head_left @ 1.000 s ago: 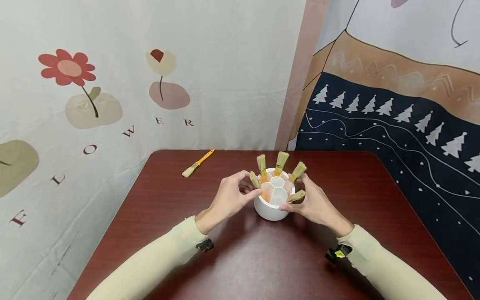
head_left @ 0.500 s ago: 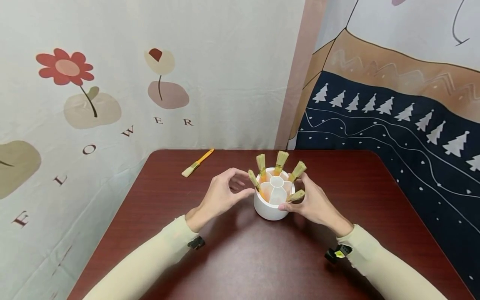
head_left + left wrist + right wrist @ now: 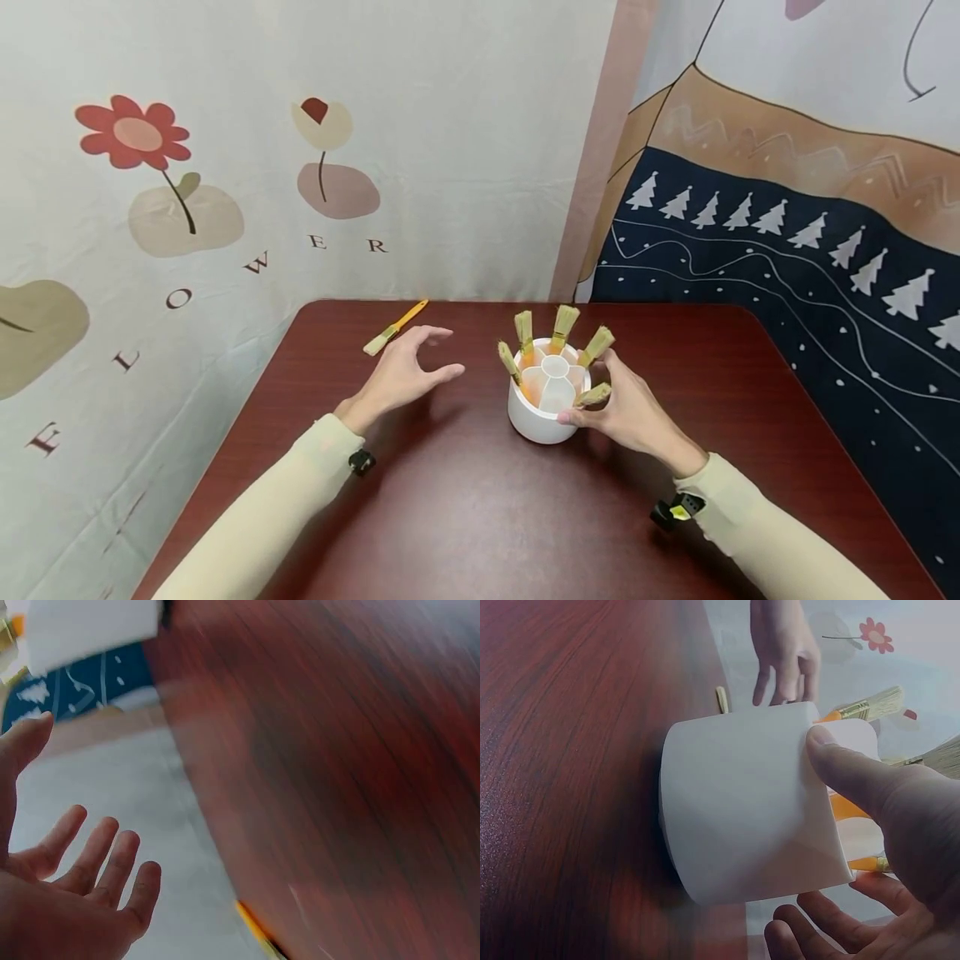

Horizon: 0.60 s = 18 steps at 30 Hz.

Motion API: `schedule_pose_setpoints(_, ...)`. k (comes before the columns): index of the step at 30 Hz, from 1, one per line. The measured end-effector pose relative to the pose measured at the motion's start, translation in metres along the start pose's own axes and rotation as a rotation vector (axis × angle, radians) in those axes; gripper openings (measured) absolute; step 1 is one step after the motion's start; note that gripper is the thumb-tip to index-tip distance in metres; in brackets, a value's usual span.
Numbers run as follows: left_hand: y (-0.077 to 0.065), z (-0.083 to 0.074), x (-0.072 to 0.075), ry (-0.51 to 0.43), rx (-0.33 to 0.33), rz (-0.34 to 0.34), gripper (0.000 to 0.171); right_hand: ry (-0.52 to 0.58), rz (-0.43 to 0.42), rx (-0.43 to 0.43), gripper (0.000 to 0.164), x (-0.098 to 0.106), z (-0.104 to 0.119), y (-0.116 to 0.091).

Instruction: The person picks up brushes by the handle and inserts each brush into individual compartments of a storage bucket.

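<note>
A white round divided holder [image 3: 542, 427] stands on the table, with several bristle brushes [image 3: 566, 325] standing bristles up around its compartments. My right hand [image 3: 637, 408] grips the holder's right side. In the right wrist view its thumb [image 3: 847, 761] presses the rim, and the other fingers curl round the far side. My left hand [image 3: 401, 371] is in the air left of the holder, thumb and fingers spread, holding nothing. Just beyond it lies a loose brush [image 3: 396, 327] with a yellow handle, its bristles pointing toward me; the hand appears not to touch it.
The dark red wooden table [image 3: 480, 517] ends at a back edge against a pale curtain [image 3: 480, 167] printed with flowers. On the right hangs a navy cloth [image 3: 750, 258] with white trees.
My left hand has let go at the holder's left side and moved left, toward the loose brush. The right hand and the holder have stayed in place.
</note>
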<state>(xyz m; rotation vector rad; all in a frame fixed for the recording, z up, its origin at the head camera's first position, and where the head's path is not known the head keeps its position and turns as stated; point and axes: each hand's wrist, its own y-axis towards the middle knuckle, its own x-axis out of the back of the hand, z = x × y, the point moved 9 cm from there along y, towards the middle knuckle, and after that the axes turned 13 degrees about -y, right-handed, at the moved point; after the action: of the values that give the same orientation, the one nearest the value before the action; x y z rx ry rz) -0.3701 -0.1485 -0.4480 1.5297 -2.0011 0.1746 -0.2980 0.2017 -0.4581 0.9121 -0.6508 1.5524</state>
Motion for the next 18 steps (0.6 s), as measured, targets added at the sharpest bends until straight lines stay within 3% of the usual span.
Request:
schedule_pose_setpoints(9, 0.008, 0.052, 0.023, 0.097, 0.132, 0.044, 0.084, -0.001, -0.007, 0.003, 0.102, 0.001, 0.002, -0.002)
schedule_pose_setpoints(18, 0.016, 0.087, 0.041, 0.133, 0.198, 0.060, 0.090, 0.000, -0.007, -0.001, 0.100, 0.000, 0.003, -0.001)
